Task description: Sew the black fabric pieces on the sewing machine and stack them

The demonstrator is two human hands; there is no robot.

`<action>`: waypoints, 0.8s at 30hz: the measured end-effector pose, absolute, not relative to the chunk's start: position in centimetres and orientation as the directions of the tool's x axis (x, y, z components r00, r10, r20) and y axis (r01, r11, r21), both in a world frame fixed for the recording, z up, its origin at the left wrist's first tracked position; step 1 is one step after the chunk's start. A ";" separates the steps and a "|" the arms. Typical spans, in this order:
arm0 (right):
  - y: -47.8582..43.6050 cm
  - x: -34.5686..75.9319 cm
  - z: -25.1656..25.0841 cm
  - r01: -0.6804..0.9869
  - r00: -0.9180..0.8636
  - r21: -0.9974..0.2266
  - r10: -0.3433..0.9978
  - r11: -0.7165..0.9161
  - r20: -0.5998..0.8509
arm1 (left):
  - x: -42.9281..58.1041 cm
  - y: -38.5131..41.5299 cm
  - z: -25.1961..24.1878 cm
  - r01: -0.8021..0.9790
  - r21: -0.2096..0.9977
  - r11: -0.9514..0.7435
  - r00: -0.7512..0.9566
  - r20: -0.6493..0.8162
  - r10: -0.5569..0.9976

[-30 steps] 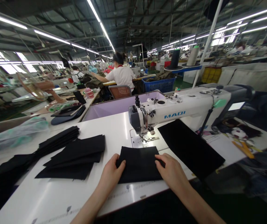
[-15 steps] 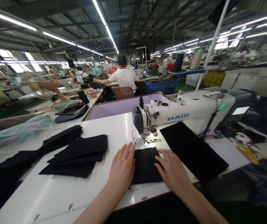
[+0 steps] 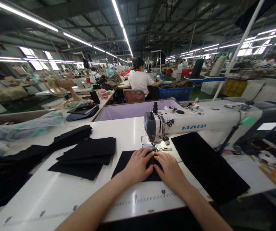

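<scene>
A black fabric piece [image 3: 121, 163] lies on the white table under both hands, its far edge at the sewing machine's presser foot [image 3: 157, 149]. My left hand [image 3: 140, 165] rests on it with fingers bent and the thumb drawn in towards the index finger, gripping the cloth. Close by on the right, my right hand [image 3: 168, 167] grips the same piece the same way, fingertips almost touching the left ones. The cloth beneath the fingers is partly hidden. The white sewing machine [image 3: 191, 120] stands just beyond.
Folded black fabric pieces [image 3: 87, 154] lie on the left of the table. A larger black cloth [image 3: 207, 166] spreads at right, beside yellow-handled scissors [image 3: 274, 178]. Behind the table is a lilac-lined bin [image 3: 125, 112]. A person in white [image 3: 140, 80] sits farther off.
My hands have come together near the presser foot, fingers now bent on the fabric. The fabric piece now reaches farther out to the left. The camera view has turned slightly left.
</scene>
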State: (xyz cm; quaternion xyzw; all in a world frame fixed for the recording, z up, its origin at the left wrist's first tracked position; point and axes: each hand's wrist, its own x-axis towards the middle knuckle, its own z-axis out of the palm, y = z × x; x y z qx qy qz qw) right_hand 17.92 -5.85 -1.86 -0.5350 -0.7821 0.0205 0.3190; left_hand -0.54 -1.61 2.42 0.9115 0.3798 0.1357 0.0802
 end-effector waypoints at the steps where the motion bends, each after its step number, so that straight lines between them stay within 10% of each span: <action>1: -5.8 17.8 -1.9 0.824 -0.221 -0.376 0.851 0.424 0.476 | -0.5 -1.4 2.4 0.669 0.254 -0.698 0.675 0.185 0.714; 24: -5.7 17.5 -1.7 0.853 -0.188 -0.360 0.865 0.379 0.466 | -0.2 -0.9 2.0 0.684 0.271 -0.677 0.654 0.184 0.734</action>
